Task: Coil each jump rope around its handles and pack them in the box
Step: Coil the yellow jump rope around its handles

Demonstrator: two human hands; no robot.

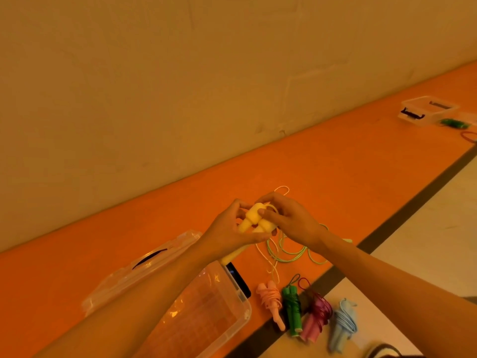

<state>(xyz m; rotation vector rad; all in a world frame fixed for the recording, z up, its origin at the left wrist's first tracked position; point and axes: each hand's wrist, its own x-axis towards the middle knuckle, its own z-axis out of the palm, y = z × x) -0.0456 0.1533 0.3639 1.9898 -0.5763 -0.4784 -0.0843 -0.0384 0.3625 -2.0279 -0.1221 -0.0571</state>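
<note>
Yellow handles point(254, 219) paired, held up over orange floor point(335, 177); left hand point(232, 228) curled round them from below; right hand point(289, 218) pinching them on top; cord point(271, 262) trailing to floor; open box point(242, 301) near; four coiled ropes point(293, 308) beside it.

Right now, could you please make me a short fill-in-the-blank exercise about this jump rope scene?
1. The left hand and right hand grip the ____ handles.
2. Beside the nearer clear box lie ____ coiled ropes.
3. The coiled rope nearest that box is ____.
4. The loose rope nobody holds is ____.
Missing words: yellow, four, pink, green.
</note>
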